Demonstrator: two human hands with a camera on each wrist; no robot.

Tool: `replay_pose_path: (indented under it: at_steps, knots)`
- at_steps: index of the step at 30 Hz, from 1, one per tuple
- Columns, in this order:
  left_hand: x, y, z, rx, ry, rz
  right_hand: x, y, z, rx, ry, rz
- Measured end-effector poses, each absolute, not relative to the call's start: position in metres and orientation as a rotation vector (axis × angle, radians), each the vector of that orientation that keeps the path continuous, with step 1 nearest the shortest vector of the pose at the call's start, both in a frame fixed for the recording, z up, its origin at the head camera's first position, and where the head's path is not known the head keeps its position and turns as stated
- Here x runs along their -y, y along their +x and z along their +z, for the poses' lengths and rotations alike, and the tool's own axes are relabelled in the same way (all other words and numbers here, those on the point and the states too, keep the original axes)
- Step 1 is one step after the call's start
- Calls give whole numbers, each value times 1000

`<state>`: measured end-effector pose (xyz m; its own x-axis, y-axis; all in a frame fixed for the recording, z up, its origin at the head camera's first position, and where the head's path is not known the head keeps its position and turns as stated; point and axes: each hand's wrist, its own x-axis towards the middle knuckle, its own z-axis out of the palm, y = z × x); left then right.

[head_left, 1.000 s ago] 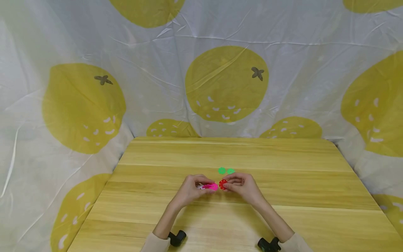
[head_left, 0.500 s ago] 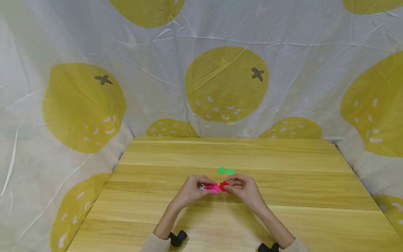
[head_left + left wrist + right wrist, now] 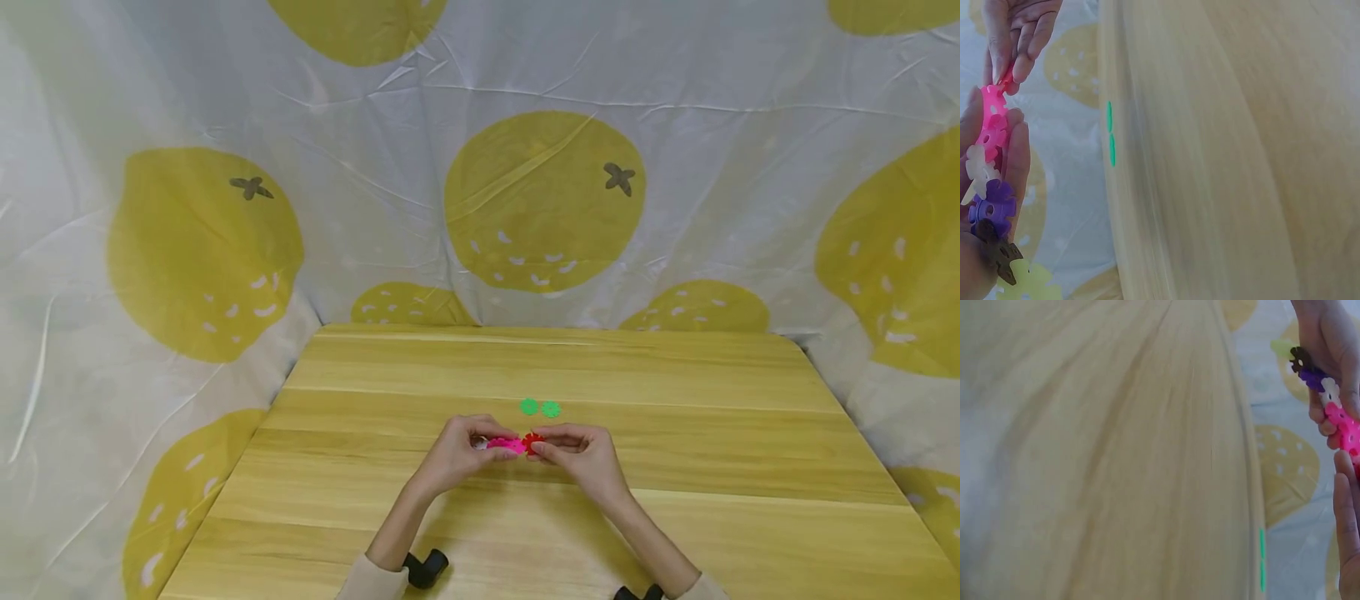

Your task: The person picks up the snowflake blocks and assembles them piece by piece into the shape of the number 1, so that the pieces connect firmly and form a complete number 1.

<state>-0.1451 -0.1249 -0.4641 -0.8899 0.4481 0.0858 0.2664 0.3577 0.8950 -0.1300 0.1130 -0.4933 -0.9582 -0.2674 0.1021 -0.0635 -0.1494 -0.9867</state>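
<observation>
Pink, two discs (image 3: 990, 128) of it, at the right end of a chain (image 3: 502, 446) held just over the middle of the table (image 3: 750, 400). From my remote post I read the rest off the left wrist view: next a white disc (image 3: 979, 167), a purple disc (image 3: 1002, 209), a dark brown disc (image 3: 997, 250), and at the tail a pale yellow disc (image 3: 1030, 284). All have notched rims.

Left hand (image 3: 452, 454): thumb and fingers pinch the pink stretch, the tail lying back along the palm. From the head view I get only pink and some white; the hand covers the others.

Right hand (image 3: 592, 462): thumb and fingertips pinch a red disc (image 3: 532, 444), its edge meeting the pink end. I cannot tell whether the notches are engaged. On the right wrist view the red is mostly cut off at the border.

Two green discs (image 3: 529, 407) lie flat on the wood, side by side, just beyond the hands, slightly right of centre.

Pale sleeves (image 3: 373, 579) enter from the near edge, with a black fitting (image 3: 427, 569) beside the left wrist. White cloth (image 3: 360, 183) printed with yellow fruit hangs at the far side, left and right.
</observation>
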Motion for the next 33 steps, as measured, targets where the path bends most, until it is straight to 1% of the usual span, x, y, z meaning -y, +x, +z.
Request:
replay_pose_path:
  at_steps: [7, 16, 25, 33]
  knots:
    - [124, -146, -462, -2417, 684, 1581, -109, -127, -492, -1937, -411, -2282]
    - [124, -147, -458, -2392, 652, 1576, -108, -128, -493, -1932, -407, -2305]
    - [132, -149, -458, -2274, 654, 1580, -110, -129, -494, -1942, -520, -2260]
    - [133, -150, -459, -2303, 707, 1485, -111, -131, -494, -1880, -370, -2236]
